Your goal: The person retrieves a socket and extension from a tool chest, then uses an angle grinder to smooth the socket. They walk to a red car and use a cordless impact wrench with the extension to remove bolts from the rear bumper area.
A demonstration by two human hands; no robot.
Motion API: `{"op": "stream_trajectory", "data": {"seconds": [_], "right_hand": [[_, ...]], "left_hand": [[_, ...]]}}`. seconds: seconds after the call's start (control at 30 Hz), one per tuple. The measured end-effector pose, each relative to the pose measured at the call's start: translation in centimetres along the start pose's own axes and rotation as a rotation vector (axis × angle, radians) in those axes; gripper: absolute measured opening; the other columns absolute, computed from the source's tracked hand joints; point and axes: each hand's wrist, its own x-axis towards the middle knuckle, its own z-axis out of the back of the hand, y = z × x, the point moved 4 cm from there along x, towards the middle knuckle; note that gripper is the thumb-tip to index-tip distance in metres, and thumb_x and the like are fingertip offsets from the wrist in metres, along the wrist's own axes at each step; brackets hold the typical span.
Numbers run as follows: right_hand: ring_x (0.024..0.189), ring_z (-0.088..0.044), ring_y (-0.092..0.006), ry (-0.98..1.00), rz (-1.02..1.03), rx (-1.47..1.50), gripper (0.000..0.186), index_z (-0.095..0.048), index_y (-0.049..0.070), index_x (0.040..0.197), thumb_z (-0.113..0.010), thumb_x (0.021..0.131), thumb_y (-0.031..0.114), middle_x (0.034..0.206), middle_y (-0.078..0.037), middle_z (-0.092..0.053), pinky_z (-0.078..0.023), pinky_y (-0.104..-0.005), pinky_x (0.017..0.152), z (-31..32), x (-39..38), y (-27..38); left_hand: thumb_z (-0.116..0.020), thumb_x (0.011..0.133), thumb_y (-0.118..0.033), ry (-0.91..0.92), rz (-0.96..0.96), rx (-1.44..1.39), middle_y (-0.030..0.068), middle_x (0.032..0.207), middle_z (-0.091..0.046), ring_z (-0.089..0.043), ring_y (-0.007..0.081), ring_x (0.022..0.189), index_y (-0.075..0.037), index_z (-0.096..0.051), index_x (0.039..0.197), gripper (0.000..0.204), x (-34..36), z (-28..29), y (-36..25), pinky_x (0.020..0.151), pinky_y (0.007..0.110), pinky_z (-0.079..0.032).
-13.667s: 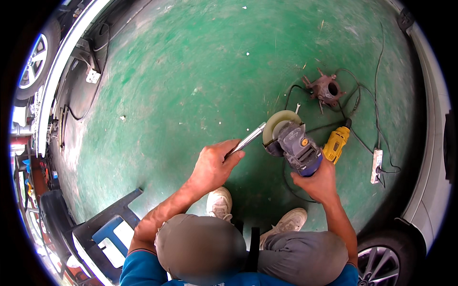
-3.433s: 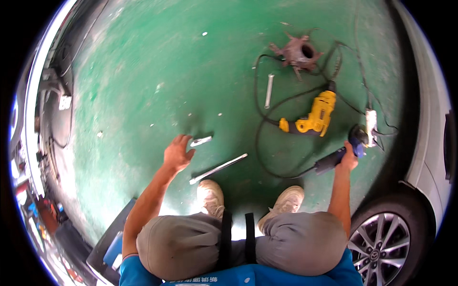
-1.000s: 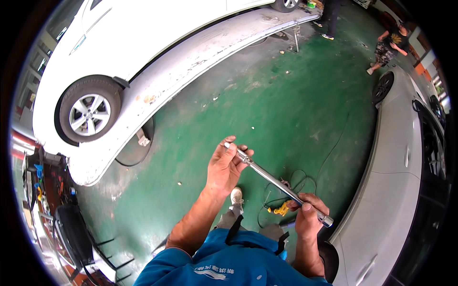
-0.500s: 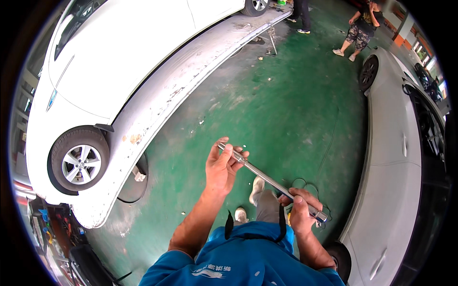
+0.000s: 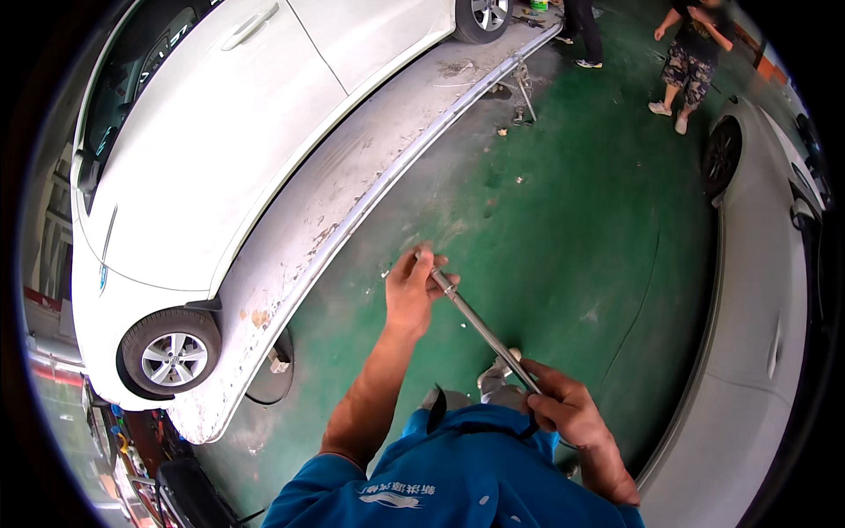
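Note:
A long silvery socket extension bar runs slantwise between my two hands in front of my waist. At its upper left end, my left hand is closed on it, thumb and forefinger pinching near the tip while other fingers lie against a thicker joint. Lower and to the right, my right hand grips the other end, its fingers covering that end of the bar. Beneath the bar lie the green floor and my shoe.
A white car stands at the left on a pale lift platform with a raised edge. Another white car is close on my right. Farther off, a person in patterned shorts stands near it. A cable loops beside the platform.
My view has shifted, so the cars and platform sit differently. The bar's lower end, which stuck out past my right hand, is now hidden by it. Both hands still hold the bar.

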Motion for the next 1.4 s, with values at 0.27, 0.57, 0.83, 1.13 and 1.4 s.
{"op": "stream_trajectory", "data": {"seconds": [0.27, 0.57, 0.83, 1.13, 1.4], "right_hand": [[0.054, -0.045, -0.0064, -0.066, 0.072, 0.203, 0.051, -0.043, 0.001, 0.146, -0.053, 0.097, 0.001, 0.075, -0.004, -0.058, -0.037, -0.0214, 0.049, 8.6, 7.0, 8.0], [0.06, -0.046, -0.004, -0.329, 0.276, 0.0, 0.045, -0.05, 0.001, 0.142, -0.061, 0.098, 0.008, 0.072, 0.0, -0.056, -0.039, -0.0208, 0.054, 19.9, 19.9, 15.2], [0.058, -0.046, -0.0043, -0.502, 0.145, 0.143, 0.045, -0.051, 0.002, 0.142, -0.059, 0.098, 0.008, 0.07, 0.001, -0.055, -0.038, -0.021, 0.052, 30.9, 29.4, 28.6], [0.056, -0.043, -0.0041, -0.503, 0.241, 0.17, 0.044, -0.051, 0.0, 0.141, -0.057, 0.098, 0.006, 0.07, 0.002, -0.052, -0.035, -0.0211, 0.05, 45.3, 38.1, 38.5], [0.053, -0.044, -0.0068, -0.226, 0.507, 0.119, 0.046, -0.047, -0.004, 0.141, -0.056, 0.101, 0.016, 0.07, -0.002, -0.052, -0.036, -0.0214, 0.048, 63.8, 44.5, 48.6]], "left_hand": [[-0.05, 0.103, -0.041, 0.219, 0.155, -0.682, -0.0024, 0.072, -0.048, -0.045, 0.0101, 0.055, -0.012, -0.055, 0.087, 0.033, 14.4, -14.0, -5.4, 0.051, 0.027, -0.042], [-0.046, 0.104, -0.045, 0.352, 0.248, -0.672, -0.0071, 0.063, -0.035, -0.034, 0.0058, 0.048, -0.017, -0.044, 0.081, 0.036, 33.3, -28.3, -4.9, 0.046, 0.024, -0.032], [-0.049, 0.103, -0.042, 0.413, 0.37, -0.542, -0.0076, 0.06, -0.032, -0.029, 0.0052, 0.046, -0.017, -0.041, 0.078, 0.036, 50.8, -43.4, -5.0, 0.043, 0.024, -0.028], [-0.048, 0.103, -0.043, 0.446, 0.258, -0.444, -0.0063, 0.062, -0.033, -0.03, 0.0061, 0.047, -0.017, -0.042, 0.078, 0.037, 64.3, -58.2, -6.0, 0.046, 0.025, -0.028], [-0.044, 0.105, -0.039, 0.712, 0.078, -0.499, -0.006, 0.068, -0.042, -0.036, 0.0074, 0.055, -0.013, -0.056, 0.098, 0.03, 71.8, -76.9, -12.2, 0.054, 0.026, -0.035]]}}
